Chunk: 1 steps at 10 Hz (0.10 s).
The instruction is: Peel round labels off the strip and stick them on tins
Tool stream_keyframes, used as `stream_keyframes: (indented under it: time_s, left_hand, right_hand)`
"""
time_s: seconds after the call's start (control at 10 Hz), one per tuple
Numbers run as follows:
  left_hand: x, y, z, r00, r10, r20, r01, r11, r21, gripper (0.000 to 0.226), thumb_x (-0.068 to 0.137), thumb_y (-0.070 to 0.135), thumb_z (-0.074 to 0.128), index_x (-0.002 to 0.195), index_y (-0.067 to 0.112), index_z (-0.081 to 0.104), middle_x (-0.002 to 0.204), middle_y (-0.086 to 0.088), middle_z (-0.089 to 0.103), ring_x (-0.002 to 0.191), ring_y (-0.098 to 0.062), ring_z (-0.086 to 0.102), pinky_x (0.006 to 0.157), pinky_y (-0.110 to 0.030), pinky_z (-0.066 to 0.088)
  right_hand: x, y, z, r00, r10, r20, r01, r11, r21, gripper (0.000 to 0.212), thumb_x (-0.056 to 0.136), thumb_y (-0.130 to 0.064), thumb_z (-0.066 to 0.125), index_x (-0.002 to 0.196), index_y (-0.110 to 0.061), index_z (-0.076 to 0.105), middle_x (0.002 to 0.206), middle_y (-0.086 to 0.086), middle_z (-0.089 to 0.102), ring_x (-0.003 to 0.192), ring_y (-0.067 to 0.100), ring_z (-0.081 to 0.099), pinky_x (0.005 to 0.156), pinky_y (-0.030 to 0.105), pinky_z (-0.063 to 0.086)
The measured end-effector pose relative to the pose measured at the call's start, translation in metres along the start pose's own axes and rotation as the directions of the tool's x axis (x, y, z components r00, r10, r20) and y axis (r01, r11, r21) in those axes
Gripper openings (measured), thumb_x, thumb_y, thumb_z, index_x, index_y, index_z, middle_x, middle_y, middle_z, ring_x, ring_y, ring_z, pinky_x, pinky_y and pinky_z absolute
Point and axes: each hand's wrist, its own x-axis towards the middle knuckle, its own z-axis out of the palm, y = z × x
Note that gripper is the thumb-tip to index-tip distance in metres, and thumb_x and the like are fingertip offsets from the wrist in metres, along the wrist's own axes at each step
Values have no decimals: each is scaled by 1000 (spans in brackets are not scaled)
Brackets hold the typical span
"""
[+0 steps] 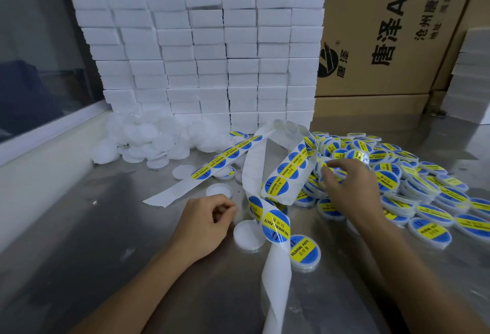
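On the steel table (79, 227), a long white strip (254, 171) of round blue-and-yellow labels loops and twists from the middle towards the near edge. The right hand (347, 187) reaches over the pile of labelled tins (424, 190) on the right, its fingers curled round a small tin (334, 171) just above the pile. The left hand (205, 225) rests on the table with fingers curled and thumb against the forefinger; whether it pinches anything I cannot tell. Just beside that hand lies a plain white tin (249, 234) without a label, touching the strip, and a labelled tin (305, 252) sits near it to the right. More plain white tins (148, 140) are heaped at the foot of a wall of stacked white boxes (201, 55). Brown cardboard cartons (384, 28) with black print stand behind.
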Motion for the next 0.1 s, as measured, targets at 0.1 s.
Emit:
stream_keyframes:
  time_s: [0.1]
  left_hand:
    - [-4,7,-4,999,-23,-30,21,997,-67,27,86,14,70,71,36,65,63,13,67,60,-10,64,63,-22,51]
  right_hand:
    - [-7,-23,-1,978,-119,170,88,980,179,11,91,-18,67,97,-13,75,84,-7,70,83,8,68,77,32,56]
